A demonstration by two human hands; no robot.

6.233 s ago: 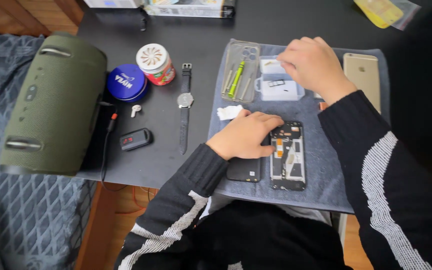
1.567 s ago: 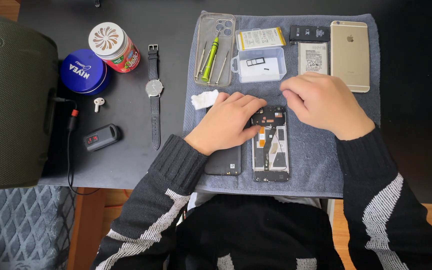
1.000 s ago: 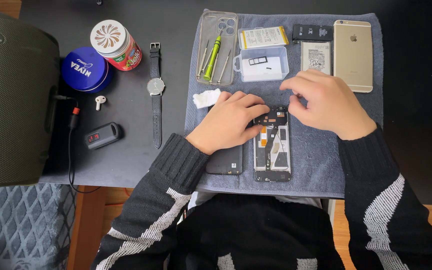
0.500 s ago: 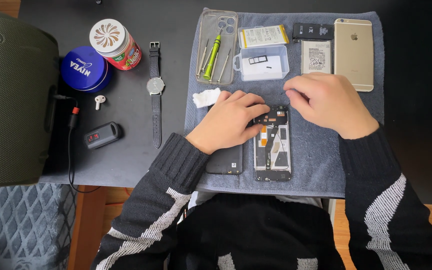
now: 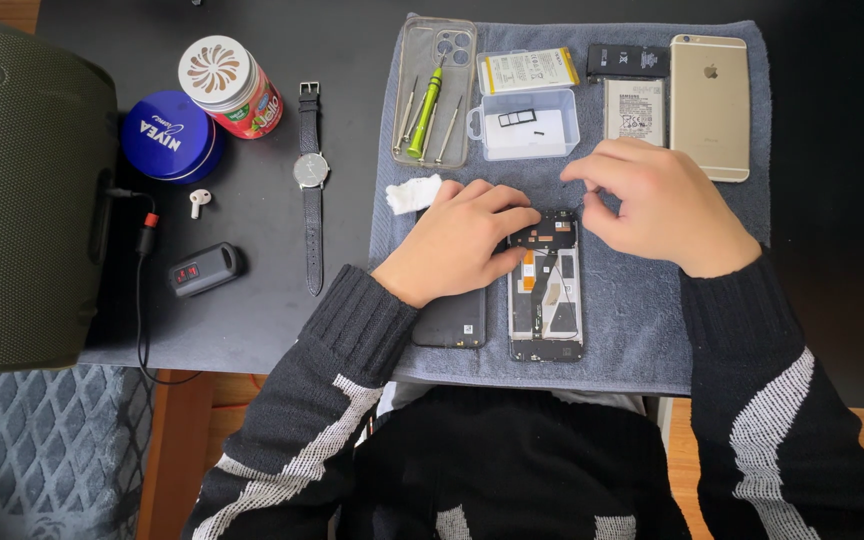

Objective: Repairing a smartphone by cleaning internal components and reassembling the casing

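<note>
An opened phone [image 5: 546,300] with its inner parts bare lies on a grey towel [image 5: 632,330]. My left hand [image 5: 457,240] grips its top left corner, fingers pressed on the dark upper board. My right hand [image 5: 667,205] hovers just above and to the right of the phone's top edge, thumb and forefinger pinched together; whether something tiny sits between them cannot be seen. A dark back cover [image 5: 449,320] lies beside the phone under my left wrist. A clear plastic box [image 5: 527,125] with small parts stands behind my hands.
On the towel's far side: a clear phone case [image 5: 436,40] holding a green screwdriver [image 5: 424,100] and thin tools, flat batteries [image 5: 635,110], a gold phone [image 5: 709,105]. Left on the dark table: a watch [image 5: 310,170], blue tin [image 5: 167,135], red can [image 5: 230,87], earbud [image 5: 198,202], green speaker [image 5: 22,190].
My right hand came back from the clear box to the phone's top, then drew slightly up and to the right with fingers pinched. My left hand stayed on the phone.
</note>
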